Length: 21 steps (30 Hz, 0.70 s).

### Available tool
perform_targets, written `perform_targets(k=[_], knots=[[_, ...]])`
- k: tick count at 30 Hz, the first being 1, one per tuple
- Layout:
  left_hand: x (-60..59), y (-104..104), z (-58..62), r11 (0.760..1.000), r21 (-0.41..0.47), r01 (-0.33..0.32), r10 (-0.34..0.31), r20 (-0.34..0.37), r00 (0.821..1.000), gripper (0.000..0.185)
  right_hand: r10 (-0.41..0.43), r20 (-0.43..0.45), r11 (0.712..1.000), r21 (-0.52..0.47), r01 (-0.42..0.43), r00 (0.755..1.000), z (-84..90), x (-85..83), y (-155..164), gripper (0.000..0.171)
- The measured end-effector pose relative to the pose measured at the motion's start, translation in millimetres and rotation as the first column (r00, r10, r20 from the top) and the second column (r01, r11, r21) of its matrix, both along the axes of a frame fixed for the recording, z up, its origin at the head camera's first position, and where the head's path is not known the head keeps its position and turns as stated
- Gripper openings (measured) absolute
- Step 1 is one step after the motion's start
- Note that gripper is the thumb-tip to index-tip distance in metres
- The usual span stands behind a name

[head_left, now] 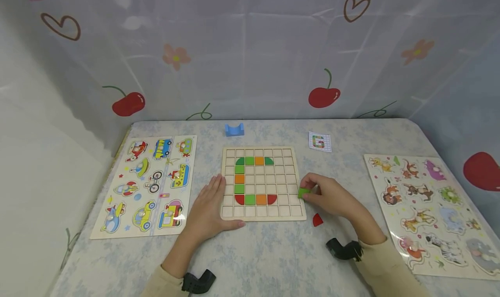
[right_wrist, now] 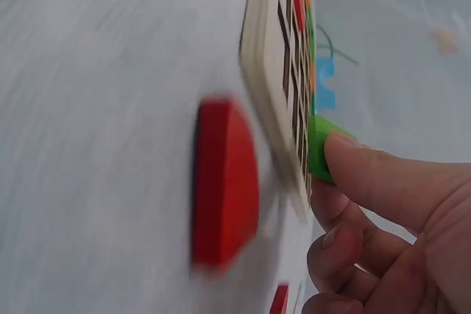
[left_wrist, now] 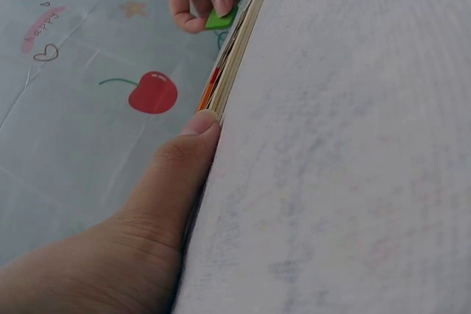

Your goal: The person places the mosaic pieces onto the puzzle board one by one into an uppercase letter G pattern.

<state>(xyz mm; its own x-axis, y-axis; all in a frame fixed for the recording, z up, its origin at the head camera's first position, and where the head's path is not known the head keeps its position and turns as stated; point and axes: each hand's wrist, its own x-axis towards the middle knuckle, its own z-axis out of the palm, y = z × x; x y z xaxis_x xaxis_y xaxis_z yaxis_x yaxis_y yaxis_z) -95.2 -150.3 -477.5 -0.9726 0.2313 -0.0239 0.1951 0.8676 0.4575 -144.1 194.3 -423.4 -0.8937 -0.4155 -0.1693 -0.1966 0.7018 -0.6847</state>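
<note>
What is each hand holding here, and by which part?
The right hand pinches a green tile by its edges between thumb and fingertips, at the board's right side. The left hand holds nothing; it lies flat against the board's left edge.

small white pattern card on the table showing a coloured figure shaped like a "g" or "6", pink writing on the backdrop curtain cut off and unreadable
</note>
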Motion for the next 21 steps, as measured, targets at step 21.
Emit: perform_targets(k=[21], knots=[[0.5,-0.3,1.1,1.000,-0.003,0.004,-0.004,0.006,1.000,0.133,0.043,0.008,0.998,-0.036,-0.043,0.999,-7.0,-18.1,-75.9,0.013]])
